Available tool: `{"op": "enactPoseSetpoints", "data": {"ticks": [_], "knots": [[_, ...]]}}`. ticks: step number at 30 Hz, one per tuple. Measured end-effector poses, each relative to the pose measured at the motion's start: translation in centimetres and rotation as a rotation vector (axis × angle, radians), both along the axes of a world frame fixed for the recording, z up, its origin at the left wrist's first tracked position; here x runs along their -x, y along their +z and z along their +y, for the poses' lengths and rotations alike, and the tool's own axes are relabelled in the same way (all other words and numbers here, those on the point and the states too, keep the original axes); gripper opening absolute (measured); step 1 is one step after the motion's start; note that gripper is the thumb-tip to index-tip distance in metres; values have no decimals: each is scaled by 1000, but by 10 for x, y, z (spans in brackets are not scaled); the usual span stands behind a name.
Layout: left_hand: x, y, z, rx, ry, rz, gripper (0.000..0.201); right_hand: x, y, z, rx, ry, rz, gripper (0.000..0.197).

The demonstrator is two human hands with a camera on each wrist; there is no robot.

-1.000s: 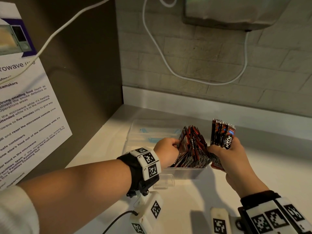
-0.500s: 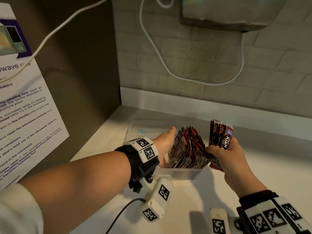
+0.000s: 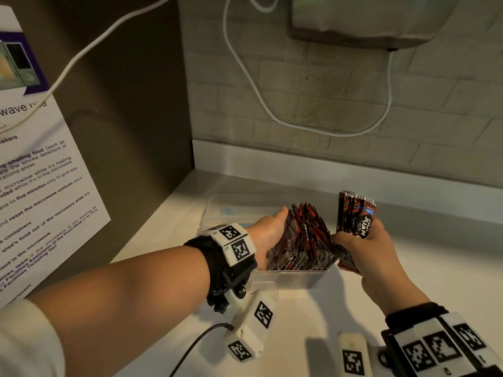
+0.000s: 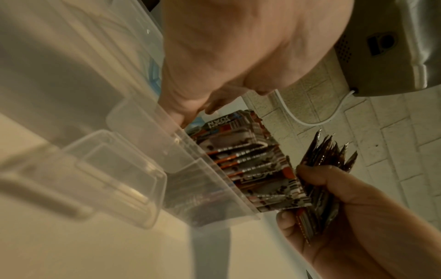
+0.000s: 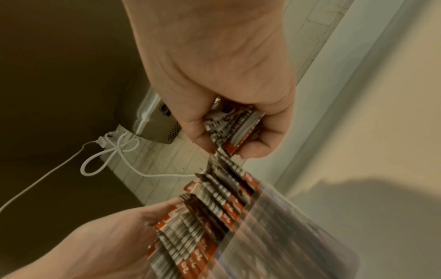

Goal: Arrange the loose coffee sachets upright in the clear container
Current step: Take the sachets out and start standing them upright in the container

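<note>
A clear plastic container [image 3: 292, 278] sits on the white counter, holding a fanned row of red-and-black coffee sachets [image 3: 304, 240] that stand on end. My left hand [image 3: 269, 231] lies flat with straight fingers against the left side of that row, inside the container. My right hand [image 3: 362, 240] grips a separate bundle of sachets [image 3: 353, 212] upright, just right of the container and touching the row's right end. The right wrist view shows the bundle [image 5: 235, 128] clamped between thumb and curled fingers, and the left wrist view shows the container wall [image 4: 133, 169].
The container's clear lid [image 3: 234, 210] lies flat behind my left hand. A brown side panel with a printed notice [image 3: 40, 186] stands at the left. A white cable [image 3: 272, 110] hangs on the brick wall under a wall-mounted appliance [image 3: 367, 20].
My left hand went from gripping the row's left edge with curled fingers to lying flat and straight against it. The right hand and its bundle have barely moved.
</note>
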State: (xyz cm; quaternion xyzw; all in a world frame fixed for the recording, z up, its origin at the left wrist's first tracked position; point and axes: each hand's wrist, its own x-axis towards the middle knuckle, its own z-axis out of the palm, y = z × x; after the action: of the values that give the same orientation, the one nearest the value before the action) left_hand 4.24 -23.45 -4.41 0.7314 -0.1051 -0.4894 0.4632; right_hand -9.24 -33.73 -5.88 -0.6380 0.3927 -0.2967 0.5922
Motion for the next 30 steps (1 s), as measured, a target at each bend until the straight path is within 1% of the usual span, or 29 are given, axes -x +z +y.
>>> {"op": "enactPoseSetpoints", "data": {"ticks": [9, 12, 14, 15, 17, 18, 19, 20, 21, 22, 23, 24, 25, 26, 27, 28, 30], "knots": [[6, 6, 6, 6, 10, -32, 72, 3, 3, -1, 5, 5, -35, 37], [7, 8, 11, 18, 12, -42, 70, 6, 5, -3, 14, -25, -42, 36], [7, 11, 16, 72, 31, -142, 59, 8, 10, -3, 48, -62, -63, 35], [5, 14, 18, 133, 57, -220, 49, 8, 16, -2, 72, -75, -80, 34], [3, 19, 23, 304, 138, -346, 21, 6, 30, 5, 120, -53, -118, 36], [3, 22, 25, 386, 165, -364, 11, 3, 38, 12, 139, -14, -140, 38], [3, 25, 26, 465, 159, -349, 9, -1, 46, 21, 154, 38, -168, 40], [4, 26, 28, 543, 117, -300, 17, -5, 53, 31, 161, 100, -196, 41], [4, 26, 30, 633, 51, -223, 35, -11, 58, 41, 161, 164, -212, 41], [3, 26, 32, 730, -15, -123, 58, -17, 62, 51, 152, 227, -218, 42], [3, 28, 36, 830, -58, -19, 79, -22, 64, 61, 137, 290, -218, 44], [0, 30, 40, 912, -75, 55, 96, -28, 64, 70, 119, 361, -210, 48], [-4, 31, 46, 977, -74, 93, 103, -33, 63, 78, 106, 436, -188, 51], [-9, 33, 52, 1029, -64, 106, 102, -38, 63, 86, 98, 518, -160, 52], [-13, 34, 59, 1074, -47, 112, 92, -43, 62, 93, 96, 586, -132, 52], [-16, 33, 65, 1106, -25, 108, 77, -47, 61, 99, 98, 628, -112, 50], [-18, 32, 75, 1131, 62, 75, 41, -55, 57, 110, 105, 629, -97, 46]]}}
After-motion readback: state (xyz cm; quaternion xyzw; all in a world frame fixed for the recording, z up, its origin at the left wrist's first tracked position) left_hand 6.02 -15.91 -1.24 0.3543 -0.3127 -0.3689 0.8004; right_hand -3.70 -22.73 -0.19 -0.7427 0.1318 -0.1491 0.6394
